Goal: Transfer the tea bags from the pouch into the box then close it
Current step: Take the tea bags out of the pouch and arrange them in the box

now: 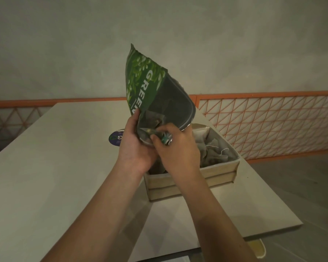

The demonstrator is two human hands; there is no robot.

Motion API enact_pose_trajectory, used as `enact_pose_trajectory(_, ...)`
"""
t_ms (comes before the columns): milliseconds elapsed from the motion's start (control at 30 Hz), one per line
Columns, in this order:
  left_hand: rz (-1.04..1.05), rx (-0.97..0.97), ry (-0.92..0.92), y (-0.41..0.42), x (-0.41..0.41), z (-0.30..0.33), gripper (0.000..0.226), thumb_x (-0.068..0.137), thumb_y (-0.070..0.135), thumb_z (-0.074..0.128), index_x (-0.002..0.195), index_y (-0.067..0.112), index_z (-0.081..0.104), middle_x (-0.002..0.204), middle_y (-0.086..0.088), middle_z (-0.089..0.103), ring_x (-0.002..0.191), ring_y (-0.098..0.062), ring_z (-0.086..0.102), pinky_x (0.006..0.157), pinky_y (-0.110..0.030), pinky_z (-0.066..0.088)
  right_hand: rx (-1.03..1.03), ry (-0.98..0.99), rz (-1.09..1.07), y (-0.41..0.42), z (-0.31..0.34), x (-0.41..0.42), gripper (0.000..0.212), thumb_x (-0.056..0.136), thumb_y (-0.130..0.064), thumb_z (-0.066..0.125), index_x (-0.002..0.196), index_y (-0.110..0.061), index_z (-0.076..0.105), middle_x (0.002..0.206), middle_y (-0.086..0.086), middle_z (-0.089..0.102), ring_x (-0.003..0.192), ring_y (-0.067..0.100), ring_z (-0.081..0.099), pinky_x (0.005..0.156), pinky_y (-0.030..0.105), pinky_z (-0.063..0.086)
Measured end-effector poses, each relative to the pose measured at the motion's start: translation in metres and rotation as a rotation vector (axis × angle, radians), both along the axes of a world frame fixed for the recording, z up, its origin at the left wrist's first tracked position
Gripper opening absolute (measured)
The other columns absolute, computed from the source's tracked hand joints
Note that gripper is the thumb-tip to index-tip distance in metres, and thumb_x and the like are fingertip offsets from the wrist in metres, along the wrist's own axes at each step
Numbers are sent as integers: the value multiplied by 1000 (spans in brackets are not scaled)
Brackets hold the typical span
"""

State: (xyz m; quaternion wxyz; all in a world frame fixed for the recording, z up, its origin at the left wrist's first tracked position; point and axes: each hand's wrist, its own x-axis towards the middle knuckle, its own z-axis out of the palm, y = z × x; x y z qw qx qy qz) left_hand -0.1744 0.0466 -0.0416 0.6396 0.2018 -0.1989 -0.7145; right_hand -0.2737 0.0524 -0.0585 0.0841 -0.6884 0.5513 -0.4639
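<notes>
A green pouch (143,80) is held up over the table with its open mouth tilted toward me. My left hand (134,146) grips the pouch's lower edge from the left. My right hand (175,146) pinches a tea bag (164,139) with a small green tag at the pouch's mouth. More tea bags show inside the pouch (155,120). Just behind and right of my hands stands the open beige box (219,170), with several grey tea bags (214,154) and their strings lying in it. My arms hide the box's near left corner.
A round dark blue label or lid (115,138) lies on the pale table (55,167) left of my hands. The table's right edge runs close beside the box. An orange mesh railing (269,125) stands behind.
</notes>
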Motion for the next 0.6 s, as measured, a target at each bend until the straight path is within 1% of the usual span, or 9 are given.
enact_pose_trajectory(67,8,4,9,-1,2,-1,50,100,48,46,132,14,64,129,-9,67,114,-25,66,92,-34,56,12,-118,65,-1,1,-4,16,83,-40,73,97,-36,68,118,-3,46,113,17,52,79,31,54)
enact_pose_trajectory(100,14,3,15,-2,3,-1,50,100,48,46,132,14,64,131,-10,66,114,-25,66,94,-34,56,19,-217,109,-1,4,-6,14,82,-38,74,95,-36,70,117,-4,45,114,16,51,86,33,55)
enact_pose_trajectory(167,27,-2,28,-4,5,-2,52,99,49,46,133,13,63,138,-13,62,124,-27,60,107,-38,47,17,-416,183,1,11,-12,13,81,-35,77,93,-38,72,121,-5,42,121,14,46,97,34,50)
enact_pose_trajectory(233,38,-9,28,-6,6,-3,53,99,51,45,133,14,62,139,-16,60,134,-30,52,115,-41,37,6,-525,204,3,19,-18,14,79,-38,76,92,-42,72,125,-6,42,126,15,41,99,34,48)
enact_pose_trajectory(300,42,-10,28,-9,7,-3,53,99,52,44,134,16,62,138,-16,61,136,-30,50,109,-38,43,24,-616,218,5,29,-26,15,80,-41,74,94,-41,72,124,-6,45,121,13,46,93,26,49)
enact_pose_trajectory(367,39,-7,44,-11,7,-5,51,99,52,45,133,17,63,140,-16,60,137,-30,49,102,-36,46,53,-709,240,5,36,-37,19,83,-41,71,100,-35,73,119,-5,53,111,10,53,84,18,48)
enact_pose_trajectory(433,35,-8,58,-14,7,-6,48,99,50,47,130,18,65,139,-16,61,135,-31,51,105,-37,46,64,-797,282,3,41,-50,19,87,-37,67,102,-27,73,110,-5,65,98,11,61,82,22,51)
enact_pose_trajectory(533,26,-14,112,-16,6,-7,45,99,47,50,128,17,66,134,-17,64,128,-34,57,97,-40,52,63,-939,313,-7,45,-72,15,93,-22,64,103,-12,70,95,-1,69,79,12,62,72,23,54)
enact_pose_trajectory(600,25,-25,132,-17,5,-7,43,101,45,48,127,16,67,134,-16,65,129,-35,57,99,-41,51,51,-861,247,-19,41,-86,12,92,-16,65,102,-10,68,94,3,69,76,12,62,68,22,53)
